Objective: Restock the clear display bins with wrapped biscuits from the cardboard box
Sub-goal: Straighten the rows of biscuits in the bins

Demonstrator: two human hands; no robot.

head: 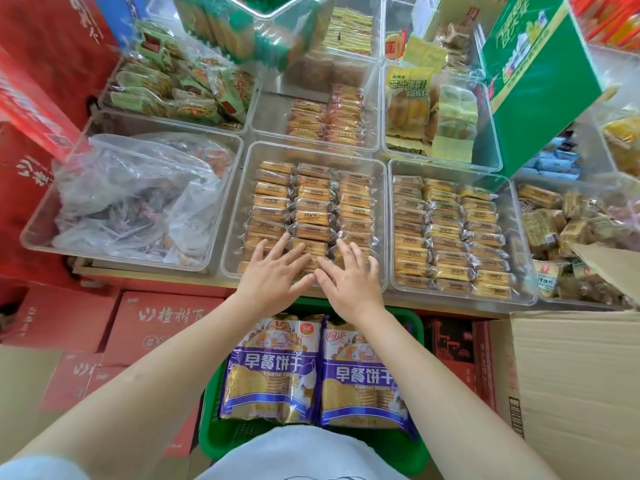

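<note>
2 flat hands, left hand point(273, 275), right hand point(349, 277), pressing wrapped biscuits point(311, 216)

- You stand in a snack shop: clear display bins point(313, 152) of wrapped biscuits point(311, 206) sit side by side on a counter.
- Red stock cartons point(152, 320) are stacked below, beside a green basket point(391, 445) of bagged biscuits point(270, 368).
- An open cardboard box point(571, 375) waits at your right.

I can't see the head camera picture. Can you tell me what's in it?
Both hands, left hand and right hand, press flat on wrapped biscuits in the middle clear bin. More snack bins surround it; a cardboard box sits at right.
</note>
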